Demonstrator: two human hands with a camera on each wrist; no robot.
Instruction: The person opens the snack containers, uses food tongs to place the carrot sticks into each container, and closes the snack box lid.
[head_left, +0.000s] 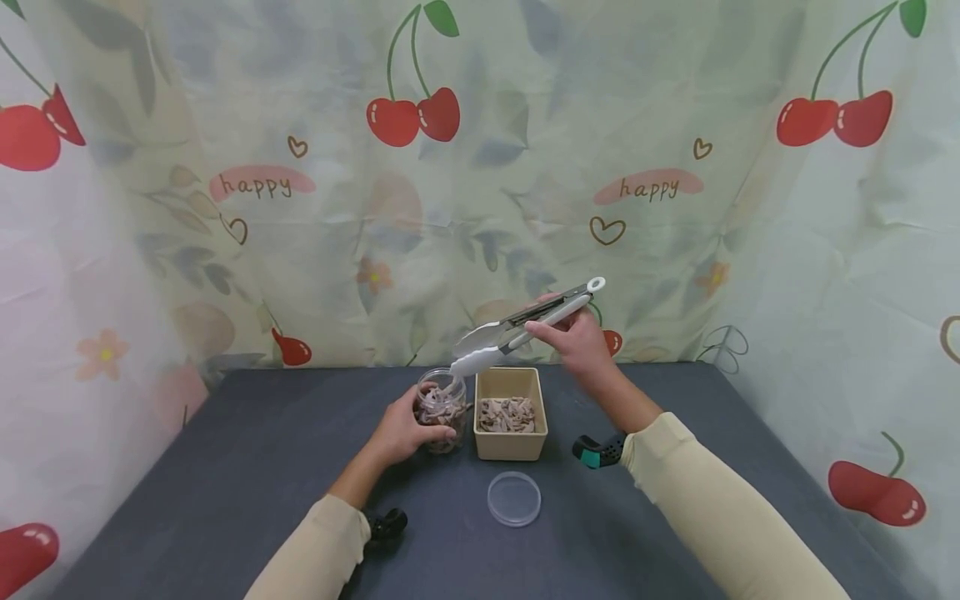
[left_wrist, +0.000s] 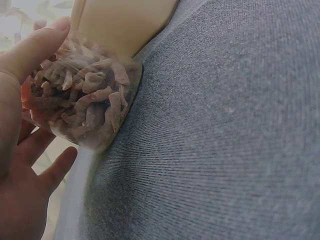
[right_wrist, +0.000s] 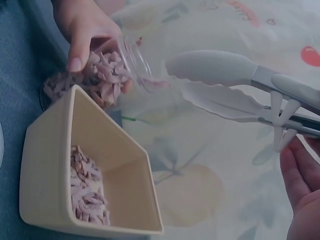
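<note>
My left hand (head_left: 401, 429) grips a clear jar (head_left: 444, 437) standing on the table, thumb on the near side. Brownish-purple strips (left_wrist: 85, 95) fill much of the jar, seen through its wall in the left wrist view. My right hand (head_left: 579, 340) holds metal tongs (right_wrist: 215, 70) with white scalloped tips, slanting down left to the jar's mouth. The tips are close together, and a pale strip (right_wrist: 156, 82) seems to be between their ends. Right of the jar is a beige rectangular container (head_left: 510, 447), with more strips (right_wrist: 87, 192) on its bottom.
A round clear lid (head_left: 513, 500) lies on the dark table (head_left: 300, 467) in front of the beige container. Behind and at both sides hangs a cherry-printed curtain (head_left: 487, 192). Black bands with devices (head_left: 600, 450) are at both wrists.
</note>
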